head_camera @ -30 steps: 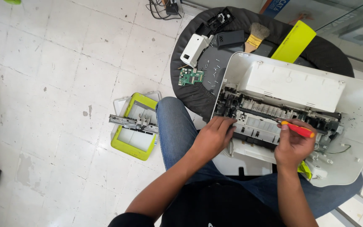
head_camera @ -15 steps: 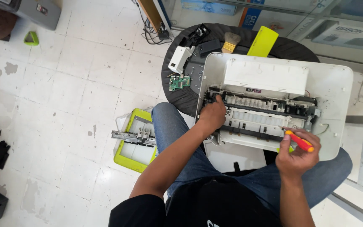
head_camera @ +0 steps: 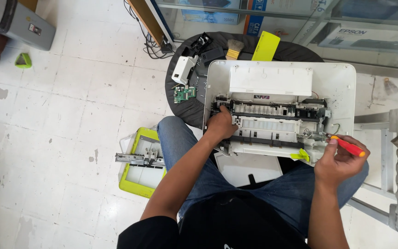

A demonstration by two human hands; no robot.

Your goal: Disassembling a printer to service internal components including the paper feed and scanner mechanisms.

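A: What has changed since half a second ago?

B: The right hand point(head_camera: 339, 161) has come back toward the printer, and the tip of its screwdriver point(head_camera: 346, 145) now sits at the right end of the mechanism; before, it was lower and clear of it. The left hand point(head_camera: 220, 125) stays on the left end.

A: Where is the printer?

B: The opened white printer point(head_camera: 279, 108) rests across the person's lap, its rear edge on a round dark table point(head_camera: 185, 108).

A: How are the hands set?

B: The right is closed around the red and orange handle. The left presses down, fingers curled on the frame.

A: Which step does this look like?

B: Probably loosening a fastener. The tip needs seating squarely while the left hand steadies the body.

A: Anything nearby?

B: A green circuit board point(head_camera: 184, 93) on the table, a yellow-green tray point(head_camera: 141, 161) on the floor.
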